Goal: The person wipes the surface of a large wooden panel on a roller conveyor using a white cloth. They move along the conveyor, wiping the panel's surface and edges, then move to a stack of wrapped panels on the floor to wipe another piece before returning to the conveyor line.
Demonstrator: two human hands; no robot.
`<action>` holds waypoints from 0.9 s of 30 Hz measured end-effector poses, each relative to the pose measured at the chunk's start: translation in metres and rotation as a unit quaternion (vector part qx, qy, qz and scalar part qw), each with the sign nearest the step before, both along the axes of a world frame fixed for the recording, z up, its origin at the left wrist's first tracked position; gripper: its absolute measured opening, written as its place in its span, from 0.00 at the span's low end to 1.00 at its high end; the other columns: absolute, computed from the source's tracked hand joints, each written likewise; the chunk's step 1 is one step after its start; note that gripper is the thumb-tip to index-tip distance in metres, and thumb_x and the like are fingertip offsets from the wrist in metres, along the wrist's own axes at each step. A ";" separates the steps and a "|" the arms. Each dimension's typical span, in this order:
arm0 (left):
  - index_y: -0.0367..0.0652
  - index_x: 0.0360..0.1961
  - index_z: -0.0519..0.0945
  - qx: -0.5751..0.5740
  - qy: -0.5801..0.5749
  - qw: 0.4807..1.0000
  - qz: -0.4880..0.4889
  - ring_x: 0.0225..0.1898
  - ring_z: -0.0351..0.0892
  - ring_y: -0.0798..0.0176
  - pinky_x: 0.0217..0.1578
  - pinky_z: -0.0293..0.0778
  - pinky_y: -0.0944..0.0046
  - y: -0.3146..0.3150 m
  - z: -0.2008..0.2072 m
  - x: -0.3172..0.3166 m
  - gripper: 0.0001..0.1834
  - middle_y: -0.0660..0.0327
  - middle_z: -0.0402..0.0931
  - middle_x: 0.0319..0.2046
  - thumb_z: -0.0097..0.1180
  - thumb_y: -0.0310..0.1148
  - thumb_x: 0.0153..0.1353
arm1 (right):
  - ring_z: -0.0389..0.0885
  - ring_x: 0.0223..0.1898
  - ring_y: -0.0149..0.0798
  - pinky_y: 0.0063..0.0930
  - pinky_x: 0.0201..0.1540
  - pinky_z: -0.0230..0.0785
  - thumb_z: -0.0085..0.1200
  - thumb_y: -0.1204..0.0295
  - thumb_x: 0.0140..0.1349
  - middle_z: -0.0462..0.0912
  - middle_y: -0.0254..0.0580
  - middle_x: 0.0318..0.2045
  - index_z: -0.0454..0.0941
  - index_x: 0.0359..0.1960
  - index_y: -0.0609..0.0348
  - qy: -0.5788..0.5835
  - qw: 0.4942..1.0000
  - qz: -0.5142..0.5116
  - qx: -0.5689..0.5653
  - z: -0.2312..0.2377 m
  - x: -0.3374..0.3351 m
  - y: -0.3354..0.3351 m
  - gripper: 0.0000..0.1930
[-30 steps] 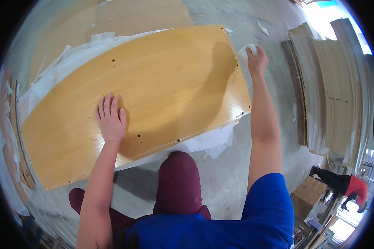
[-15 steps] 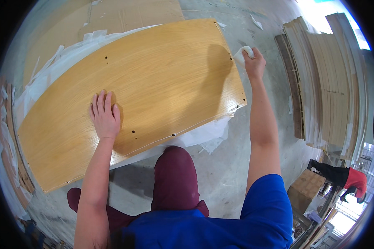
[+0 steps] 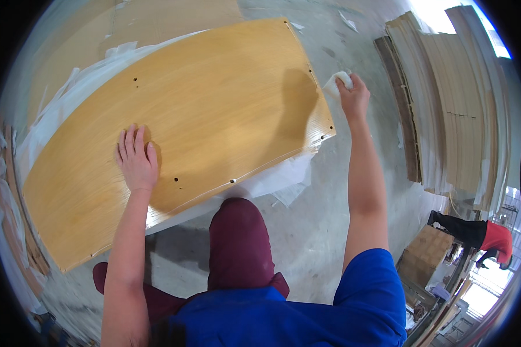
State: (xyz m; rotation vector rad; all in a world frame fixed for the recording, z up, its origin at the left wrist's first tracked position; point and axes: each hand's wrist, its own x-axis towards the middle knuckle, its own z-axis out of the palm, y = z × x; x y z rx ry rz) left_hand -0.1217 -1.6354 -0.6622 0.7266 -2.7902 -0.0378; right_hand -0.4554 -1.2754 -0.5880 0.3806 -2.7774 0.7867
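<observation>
A wide wooden panel with a curved far edge and several dark drilled holes lies flat in front of me. My left hand rests palm down on its left half, fingers stretched out. Just past the panel's right edge, my right hand is closed around a crumpled white cloth. The cloth hangs beside that edge; whether it touches the wood I cannot tell. White wrapping sheet sticks out from under the near side of the panel.
Stacked boards stand at the right. Brown cardboard covers the floor at the far left. Long wooden strips lie along the left side. A cardboard box is at the lower right, near a person in a red top.
My right hand with the cloth has moved slightly down and stands a little farther from the panel's edge. The whole view has shifted slightly. My left hand stays on the panel.
</observation>
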 end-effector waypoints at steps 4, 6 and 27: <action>0.51 0.60 0.66 0.001 0.000 1.000 -0.006 0.67 0.53 0.54 0.65 0.46 0.48 0.002 0.000 -0.005 0.22 0.61 0.60 0.63 0.40 0.40 0.65 | 0.76 0.31 0.52 0.39 0.33 0.66 0.62 0.67 0.51 0.78 0.50 0.27 0.76 0.29 0.62 0.019 1.000 0.003 0.023 0.000 0.021 0.035 0.12; 0.52 0.61 0.66 -0.001 0.001 1.000 -0.003 0.67 0.53 0.54 0.65 0.47 0.48 -0.001 0.000 -0.001 0.22 0.61 0.60 0.63 0.40 0.40 0.65 | 0.76 0.29 0.52 0.38 0.32 0.66 0.62 0.67 0.51 0.78 0.50 0.27 0.76 0.28 0.62 0.005 1.000 -0.003 0.017 0.002 0.033 0.044 0.12; 0.50 0.58 0.68 -0.003 0.025 1.000 0.001 0.66 0.54 0.54 0.64 0.48 0.47 -0.005 -0.002 0.005 0.22 0.59 0.62 0.61 0.42 0.40 0.64 | 0.79 0.31 0.46 0.36 0.31 0.69 0.60 0.66 0.54 0.81 0.46 0.30 0.77 0.35 0.60 -0.013 0.997 -0.042 -0.065 -0.018 0.070 0.081 0.12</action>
